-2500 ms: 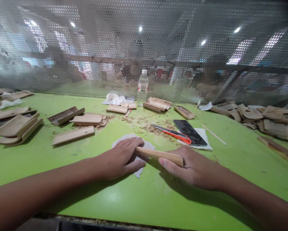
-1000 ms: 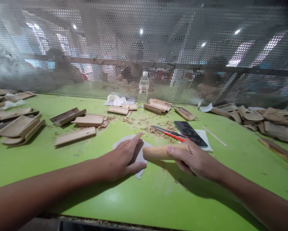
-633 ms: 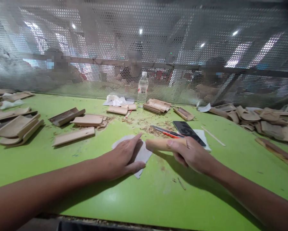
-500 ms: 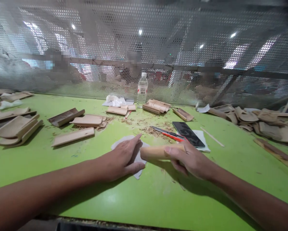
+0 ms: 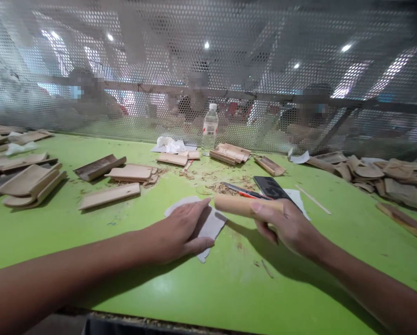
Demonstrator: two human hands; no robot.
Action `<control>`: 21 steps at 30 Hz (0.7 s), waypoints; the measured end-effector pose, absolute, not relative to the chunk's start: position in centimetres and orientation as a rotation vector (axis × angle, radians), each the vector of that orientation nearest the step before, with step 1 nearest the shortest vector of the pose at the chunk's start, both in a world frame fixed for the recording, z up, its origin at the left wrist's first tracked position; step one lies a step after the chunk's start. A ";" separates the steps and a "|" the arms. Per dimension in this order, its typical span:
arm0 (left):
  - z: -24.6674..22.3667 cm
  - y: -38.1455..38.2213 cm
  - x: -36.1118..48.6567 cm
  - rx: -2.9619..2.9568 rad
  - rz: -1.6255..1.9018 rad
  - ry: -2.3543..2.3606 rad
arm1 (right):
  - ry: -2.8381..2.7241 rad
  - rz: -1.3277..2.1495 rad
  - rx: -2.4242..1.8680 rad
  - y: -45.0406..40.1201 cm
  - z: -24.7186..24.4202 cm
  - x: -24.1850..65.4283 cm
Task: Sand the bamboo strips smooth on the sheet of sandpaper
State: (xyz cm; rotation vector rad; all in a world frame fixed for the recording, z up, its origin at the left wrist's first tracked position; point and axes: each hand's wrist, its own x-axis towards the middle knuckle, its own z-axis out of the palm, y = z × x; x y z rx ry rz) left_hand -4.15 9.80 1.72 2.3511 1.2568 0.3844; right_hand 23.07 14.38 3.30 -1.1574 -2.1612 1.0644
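My left hand (image 5: 187,225) lies flat with its fingers stretched over a sheet of white paper (image 5: 211,228) on the green table. Part of the sheet is hidden beneath it. A pale, curved bamboo piece (image 5: 234,204) is held in my right hand (image 5: 285,223), thumb on top and fingers underneath. The piece is raised over the table, its free end pointing left, just past my left fingertips. Behind it lie a craft knife with an orange-red handle (image 5: 245,192) and a dark phone (image 5: 269,187), both partly covered by the bamboo and my right hand.
Curved bamboo pieces (image 5: 32,184) are piled at the left, with another heap (image 5: 386,174) at the right. Wood shavings (image 5: 222,187) lie mid-table. A water bottle (image 5: 210,130) stands before a perforated metal screen (image 5: 152,56), and people sit behind it.
My right hand has lifted the bamboo piece a little and moved it right, away from my left hand, uncovering more paper. The view has shifted slightly. My left hand stays on the sheet.
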 end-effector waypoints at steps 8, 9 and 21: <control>1.7 9.8 -4.2 2.325 0.388 1.283 | -2.268 0.895 -1.203 13.8 3.8 22.7; 1.6 9.9 -4.2 2.328 0.396 1.267 | -2.273 1.027 -1.155 13.6 3.9 22.6; 1.2 10.2 -4.4 2.350 0.439 1.240 | -2.300 1.109 -1.047 13.5 3.4 22.6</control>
